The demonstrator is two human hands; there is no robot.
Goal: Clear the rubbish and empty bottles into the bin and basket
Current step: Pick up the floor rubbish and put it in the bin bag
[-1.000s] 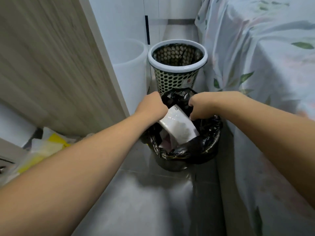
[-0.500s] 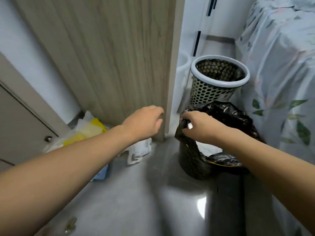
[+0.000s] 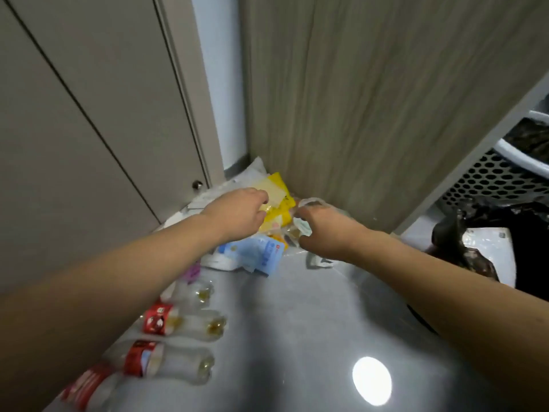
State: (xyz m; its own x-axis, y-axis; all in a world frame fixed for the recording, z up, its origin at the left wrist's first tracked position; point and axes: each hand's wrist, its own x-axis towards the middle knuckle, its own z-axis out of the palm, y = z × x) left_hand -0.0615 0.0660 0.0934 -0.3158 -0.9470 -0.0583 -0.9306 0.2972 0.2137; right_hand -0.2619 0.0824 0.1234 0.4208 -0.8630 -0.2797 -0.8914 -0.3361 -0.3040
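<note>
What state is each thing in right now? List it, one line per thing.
left hand: fingers curled on the yellow packet.
right hand: fingers curled on a clear wrapper; grip blurred.
blue packet: lying on the floor, untouched.
bottles: lying on their sides, capless, almost empty.
bin: open, black liner, white rubbish inside.
basket: upright, partly hidden.
cupboard door: closed.
</note>
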